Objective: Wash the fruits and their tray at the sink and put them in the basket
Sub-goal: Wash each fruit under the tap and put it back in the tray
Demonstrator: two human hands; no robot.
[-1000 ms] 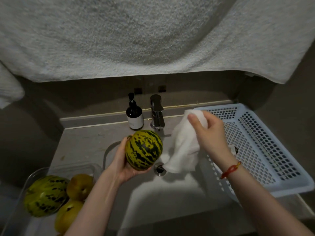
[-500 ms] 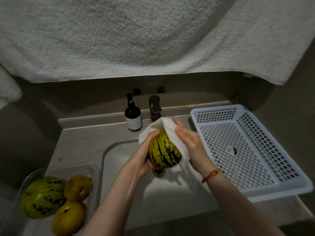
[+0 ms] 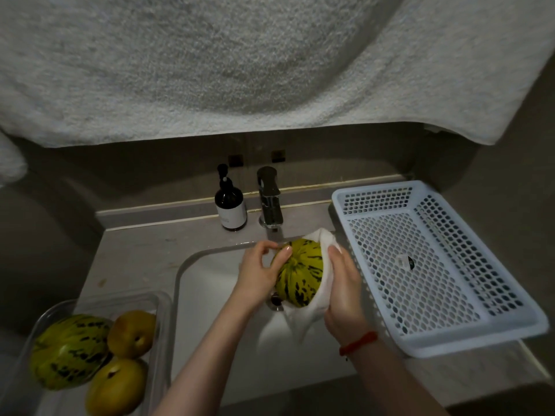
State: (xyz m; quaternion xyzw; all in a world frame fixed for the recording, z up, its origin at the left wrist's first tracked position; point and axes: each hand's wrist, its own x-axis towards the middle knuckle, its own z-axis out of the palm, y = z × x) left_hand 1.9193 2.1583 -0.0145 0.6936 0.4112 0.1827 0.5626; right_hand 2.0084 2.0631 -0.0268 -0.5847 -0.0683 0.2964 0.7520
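Note:
Over the white sink (image 3: pixel 210 295) I hold a green-and-yellow striped melon (image 3: pixel 300 274). My left hand (image 3: pixel 258 274) grips its left side, thumb near the stem end. My right hand (image 3: pixel 342 292) cups a white cloth (image 3: pixel 318 298) against the melon's right and underside. A clear tray (image 3: pixel 162 319) at the lower left holds a second striped melon (image 3: pixel 67 351) and two yellow-brown pears (image 3: pixel 130 333) (image 3: pixel 115 385). The white perforated basket (image 3: pixel 435 343) stands on the counter to the right, with only a small sticker inside.
A chrome tap (image 3: pixel 270 199) stands behind the sink, with a dark soap pump bottle (image 3: pixel 229 205) to its left. A large pale towel (image 3: pixel 240 70) hangs overhead across the top. The drain (image 3: pixel 274 301) shows just below the melon.
The cloth went from hanging in my right hand beside the melon to wrapped around it. Both hands and the melon have shifted right, and the melon has turned in the cloth.

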